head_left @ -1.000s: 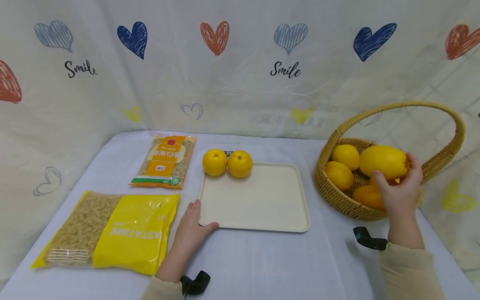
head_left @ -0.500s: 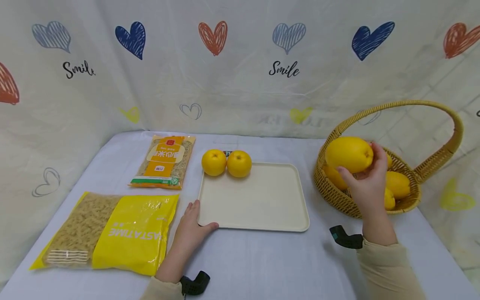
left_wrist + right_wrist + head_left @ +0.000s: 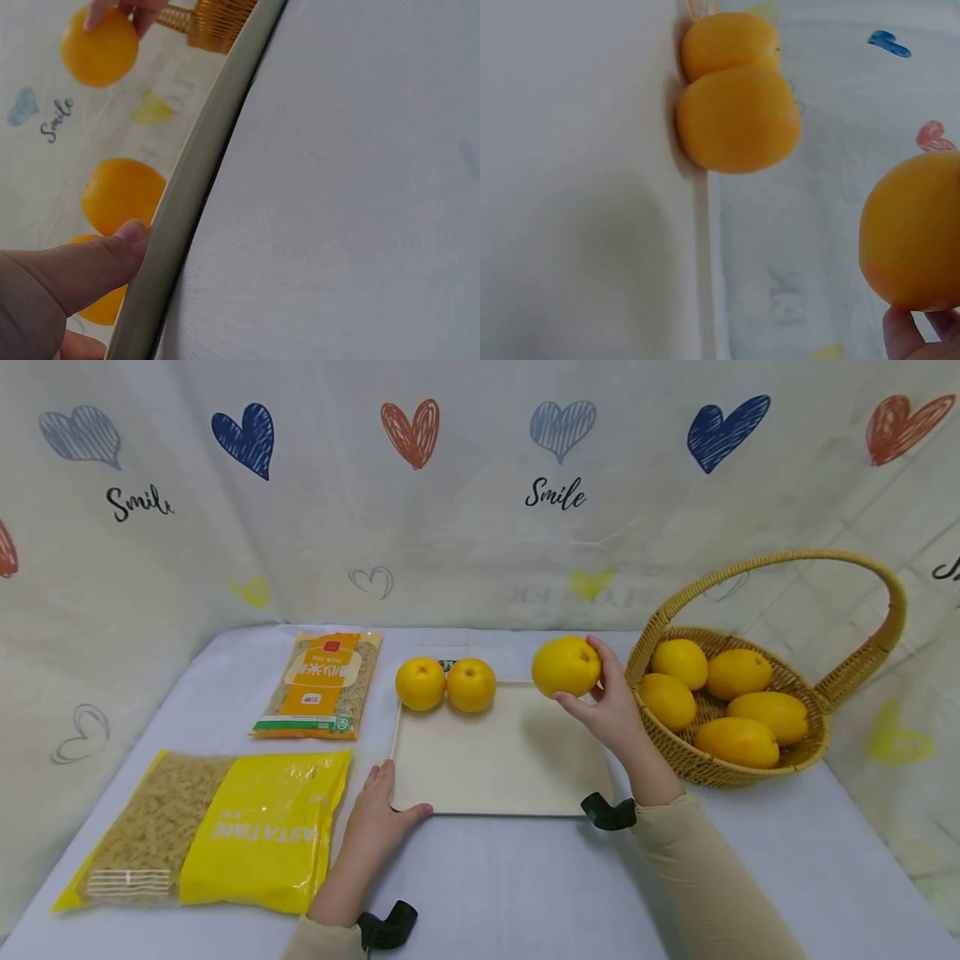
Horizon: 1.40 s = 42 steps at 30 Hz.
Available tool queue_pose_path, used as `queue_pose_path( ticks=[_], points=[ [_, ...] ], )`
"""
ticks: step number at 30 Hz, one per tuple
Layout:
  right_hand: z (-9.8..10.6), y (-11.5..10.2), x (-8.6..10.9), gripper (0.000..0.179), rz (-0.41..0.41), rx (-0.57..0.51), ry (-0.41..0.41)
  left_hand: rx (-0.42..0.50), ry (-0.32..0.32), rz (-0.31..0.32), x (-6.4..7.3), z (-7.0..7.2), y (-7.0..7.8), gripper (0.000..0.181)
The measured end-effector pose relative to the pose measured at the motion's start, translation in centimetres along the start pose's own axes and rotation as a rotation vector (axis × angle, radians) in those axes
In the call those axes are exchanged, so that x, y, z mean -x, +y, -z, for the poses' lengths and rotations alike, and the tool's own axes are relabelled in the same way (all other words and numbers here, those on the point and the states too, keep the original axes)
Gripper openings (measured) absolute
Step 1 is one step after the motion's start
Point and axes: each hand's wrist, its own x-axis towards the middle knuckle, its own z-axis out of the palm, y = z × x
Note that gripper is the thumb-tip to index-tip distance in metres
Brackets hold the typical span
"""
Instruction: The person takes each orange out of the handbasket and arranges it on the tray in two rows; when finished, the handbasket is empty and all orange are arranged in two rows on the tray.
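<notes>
My right hand holds an oval yellow fruit above the back right part of a cream tray; its shadow falls on the tray. In the right wrist view, fingertips support the fruit from below. Two round yellow fruits sit side by side at the tray's back left corner. At the front left corner, my left hand rests with spread fingers along the side and the thumb on the front rim. The left wrist view shows that thumb against the rim.
A handled wicker basket with several yellow fruits stands right of the tray. To the left lie a yellow pasta bag and, behind it, a smaller orange-labelled bag. A curtain printed with hearts hangs behind the table.
My right hand has lifted the oval yellow fruit out of the basket and carried it left, over the tray. The left hand stays at the tray's corner.
</notes>
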Motion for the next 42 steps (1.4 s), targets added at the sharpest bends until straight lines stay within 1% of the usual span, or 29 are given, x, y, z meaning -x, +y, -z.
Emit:
queue_pose_path(
  ticks=[2,5,10,12,16,21,23,28,34,38,42],
  points=[
    [-0.9,0.5,-0.6,0.084,-0.016,-0.01,-0.028,-0.002,-0.002,0.005,0.0,0.1,0.0,0.094],
    [-1.9,1.3,-1.2,0.086,-0.053,-0.007,-0.044,-0.001,-0.01,0.008,0.0,0.1,0.0,0.094],
    [-3.1,2.1,-1.8,0.089,-0.133,-0.011,-0.069,0.009,-0.014,0.015,0.1,0.2,0.1,0.094],
    [-3.5,2.4,-2.0,0.088,-0.152,-0.007,-0.075,0.014,-0.014,0.019,0.1,0.2,0.1,0.094],
    [-4.2,2.9,-2.5,0.087,-0.171,0.021,-0.089,0.011,-0.011,0.016,0.0,0.2,0.0,0.094],
    [-5.0,3.6,-3.1,0.084,-0.168,0.113,-0.105,0.009,-0.013,0.014,-0.1,0.1,-0.1,0.095],
    [-5.2,3.8,-3.3,0.083,-0.171,0.128,-0.115,0.009,-0.014,0.016,-0.1,0.2,0.0,0.095],
    [-5.6,4.5,-3.4,0.085,-0.215,0.103,-0.151,0.007,-0.017,0.022,-0.1,0.1,0.0,0.095],
    [-5.9,5.0,-3.2,0.088,-0.264,0.123,-0.153,0.0,-0.018,0.023,-0.1,0.1,0.1,0.096],
    [-6.1,5.1,-3.1,0.088,-0.272,0.162,-0.152,-0.004,-0.015,0.011,-0.1,0.3,0.1,0.096],
    [-6.3,4.9,-3.1,0.089,-0.265,0.178,-0.153,-0.001,-0.013,0.008,-0.1,0.3,0.1,0.096]
  ],
)
